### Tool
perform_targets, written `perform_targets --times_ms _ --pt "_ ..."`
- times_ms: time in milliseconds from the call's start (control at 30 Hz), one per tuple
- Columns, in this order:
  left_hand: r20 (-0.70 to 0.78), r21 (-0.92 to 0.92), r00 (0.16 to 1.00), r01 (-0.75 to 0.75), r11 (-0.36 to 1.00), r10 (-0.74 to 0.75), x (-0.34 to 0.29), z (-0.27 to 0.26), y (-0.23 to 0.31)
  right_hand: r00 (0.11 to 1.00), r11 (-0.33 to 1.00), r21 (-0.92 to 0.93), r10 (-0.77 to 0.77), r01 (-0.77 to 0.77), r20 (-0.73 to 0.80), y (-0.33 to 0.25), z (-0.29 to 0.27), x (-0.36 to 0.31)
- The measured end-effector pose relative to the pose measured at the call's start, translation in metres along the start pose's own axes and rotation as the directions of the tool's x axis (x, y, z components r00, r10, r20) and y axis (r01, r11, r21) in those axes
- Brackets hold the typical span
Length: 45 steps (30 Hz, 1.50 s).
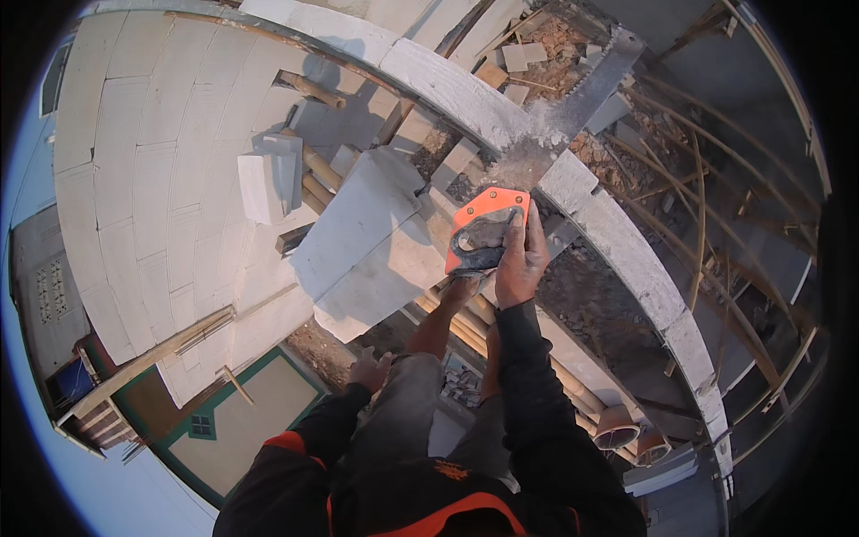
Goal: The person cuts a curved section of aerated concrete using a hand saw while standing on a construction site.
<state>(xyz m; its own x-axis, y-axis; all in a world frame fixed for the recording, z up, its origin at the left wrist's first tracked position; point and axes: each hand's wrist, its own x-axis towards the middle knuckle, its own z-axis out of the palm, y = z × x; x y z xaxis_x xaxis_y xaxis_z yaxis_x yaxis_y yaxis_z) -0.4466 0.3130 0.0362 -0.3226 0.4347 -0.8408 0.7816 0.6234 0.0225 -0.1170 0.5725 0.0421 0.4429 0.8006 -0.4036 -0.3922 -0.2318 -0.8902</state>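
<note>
My right hand (pixel 522 259) is closed on the orange and black handle of a handsaw (pixel 494 219), over the pale block wall. The saw's toothed metal blade reaches away to the upper right and is partly blurred by motion. It crosses the top of the wall (pixel 631 251) at a dusty break in the blocks, where grey powder lies. My left hand (pixel 371 369) rests by my left knee with its fingers apart and nothing in them. A large, pale, flat slab (pixel 367 242) lies left of the saw handle.
Bamboo poles (pixel 573 385) run beneath my legs towards two round brown containers (pixel 617 428). A small white block (pixel 268 183) stands at the left. Rubble and thin poles (pixel 698 215) fill the far side of the wall. A green-framed panel (pixel 242 416) lies low at the left.
</note>
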Motion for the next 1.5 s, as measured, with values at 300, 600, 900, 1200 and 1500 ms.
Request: perform_targets --times_ms 300,600,900,1200,1500 --pt "-0.129 -0.051 0.99 0.048 0.998 -0.054 -0.047 0.025 -0.006 0.996 0.998 0.008 0.066 -0.066 -0.067 -0.003 -0.025 -0.023" --pt "-0.038 0.0 0.999 0.033 0.999 -0.033 -0.021 0.027 0.0 0.999 0.999 0.012 -0.03 0.03 0.009 0.009 0.018 0.008" --pt "0.06 0.3 0.992 -0.121 0.946 0.108 -0.002 0.028 -0.062 0.999 0.998 -0.044 -0.045 0.046 0.01 0.003 0.039 0.035" --pt "-0.074 -0.048 0.997 -0.029 0.998 0.026 -0.011 -0.005 -0.023 0.998 0.992 -0.111 -0.066 0.065 -0.005 0.015 0.044 0.034" --pt "-0.012 0.221 0.969 -0.239 0.945 0.248 0.014 0.015 -0.09 0.982 0.993 -0.079 -0.098 0.086 -0.16 0.005 0.041 0.0"
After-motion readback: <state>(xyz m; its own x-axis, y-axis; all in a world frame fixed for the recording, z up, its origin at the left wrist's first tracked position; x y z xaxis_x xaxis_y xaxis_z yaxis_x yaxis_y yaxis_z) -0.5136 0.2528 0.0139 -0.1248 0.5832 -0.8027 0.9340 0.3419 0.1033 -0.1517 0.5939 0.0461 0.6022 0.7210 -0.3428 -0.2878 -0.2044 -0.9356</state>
